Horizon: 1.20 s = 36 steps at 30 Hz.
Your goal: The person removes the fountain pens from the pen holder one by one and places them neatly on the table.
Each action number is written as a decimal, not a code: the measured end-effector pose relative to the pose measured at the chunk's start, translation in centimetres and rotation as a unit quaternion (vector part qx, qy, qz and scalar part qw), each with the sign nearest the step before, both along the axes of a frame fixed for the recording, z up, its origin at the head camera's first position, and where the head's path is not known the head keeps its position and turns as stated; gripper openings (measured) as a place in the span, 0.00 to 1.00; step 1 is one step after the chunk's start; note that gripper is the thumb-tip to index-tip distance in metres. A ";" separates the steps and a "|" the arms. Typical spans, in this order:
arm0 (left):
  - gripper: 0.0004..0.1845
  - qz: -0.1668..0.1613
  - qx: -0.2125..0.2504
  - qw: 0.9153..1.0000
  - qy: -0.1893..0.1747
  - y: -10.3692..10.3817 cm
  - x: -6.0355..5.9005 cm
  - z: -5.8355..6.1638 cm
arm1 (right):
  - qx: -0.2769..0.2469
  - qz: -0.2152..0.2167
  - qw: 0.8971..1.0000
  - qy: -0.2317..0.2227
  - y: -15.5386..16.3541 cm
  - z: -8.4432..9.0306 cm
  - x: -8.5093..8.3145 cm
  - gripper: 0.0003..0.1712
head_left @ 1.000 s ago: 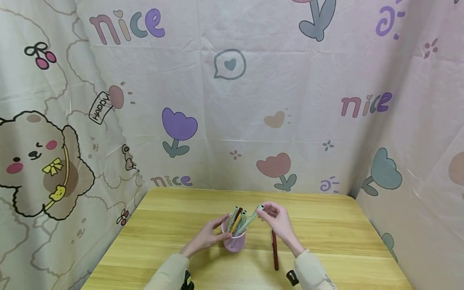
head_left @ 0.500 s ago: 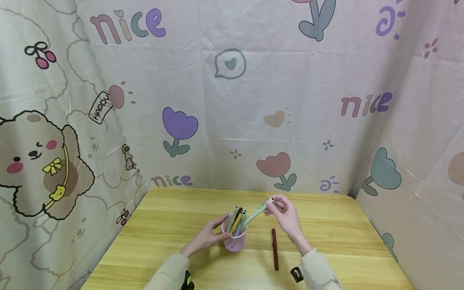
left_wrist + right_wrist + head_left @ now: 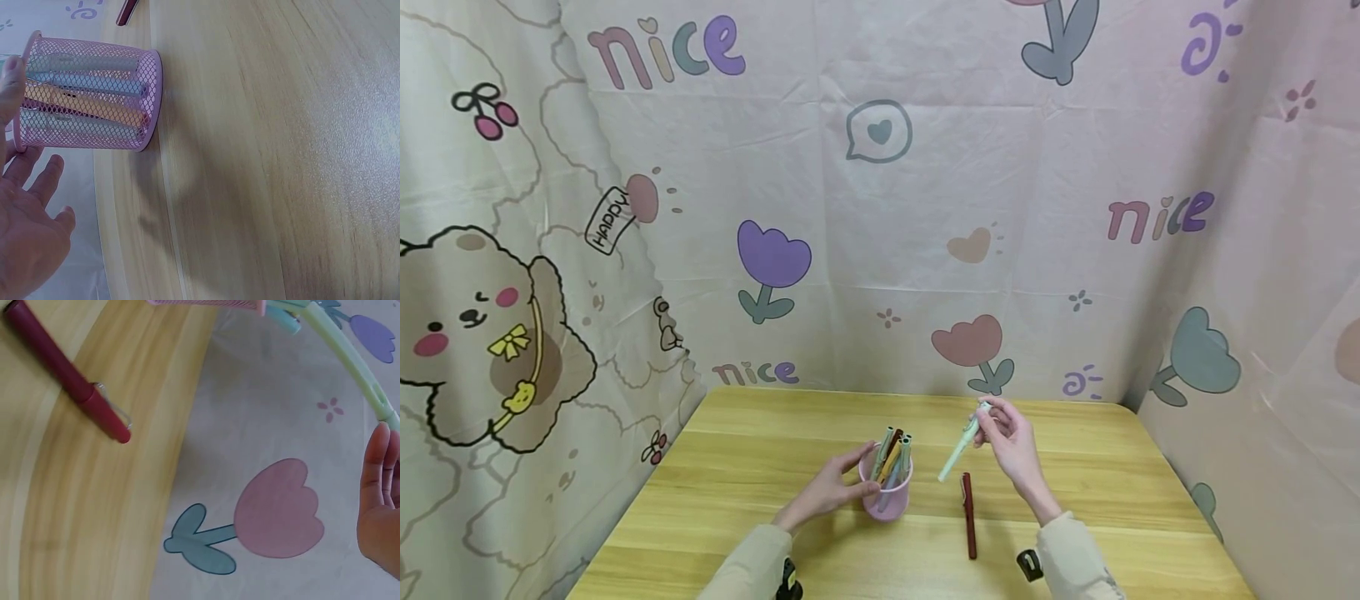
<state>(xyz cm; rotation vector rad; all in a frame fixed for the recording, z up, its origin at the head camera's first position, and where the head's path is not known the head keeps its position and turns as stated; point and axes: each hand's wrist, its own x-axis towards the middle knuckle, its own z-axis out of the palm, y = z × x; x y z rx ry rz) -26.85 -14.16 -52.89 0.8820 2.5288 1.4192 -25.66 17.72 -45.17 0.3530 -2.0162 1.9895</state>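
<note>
A pink mesh pen holder [image 3: 891, 507] stands upright on the table with several pens [image 3: 892, 467] in it, green, orange-yellow, dark red and bluish. My left hand [image 3: 831, 490] holds it near the rim; in the left wrist view the thumb [image 3: 11, 84] lies over the rim and the other fingers are spread. To the holder's right, my right hand [image 3: 1013, 442] pinches a pale green pen [image 3: 957, 457] by its upper end. That pen slants down to the left, above the table and apart from the holder. A dark red pen [image 3: 969, 517] lies below it.
The wooden table [image 3: 700, 492] reaches back to a patterned cloth [image 3: 865, 250] hanging behind it and at both sides. A black wrist device [image 3: 1028, 565] shows at the right sleeve, another [image 3: 788, 581] at the left sleeve.
My right hand has drawn the pale green pen up out of the holder and carried it to the right. The left hand and the holder have stayed put, as has the red pen.
</note>
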 end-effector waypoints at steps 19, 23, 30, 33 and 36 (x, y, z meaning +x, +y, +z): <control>0.42 0.002 0.002 1.000 -0.006 -0.1 0.2 0.2 | 0.062 -0.005 0.991 -0.122 1.9 -2.2 -0.2 0.27; 0.42 0.003 0.001 1.000 -0.005 -0.1 0.1 0.2 | 0.073 0.005 0.988 -0.136 2.3 -2.7 -0.3 0.28; 0.43 0.001 0.000 1.000 -0.001 -0.1 0.0 0.1 | 0.091 0.011 0.984 -0.153 3.0 -4.0 -0.4 0.28; 0.43 0.004 -0.005 1.000 -0.003 0.0 0.1 0.2 | 0.093 0.008 0.983 -0.161 3.3 -4.6 -0.5 0.28; 0.43 0.006 -0.009 1.000 -0.005 0.0 0.2 0.3 | 0.093 0.000 0.981 -0.169 3.6 -5.4 -0.6 0.28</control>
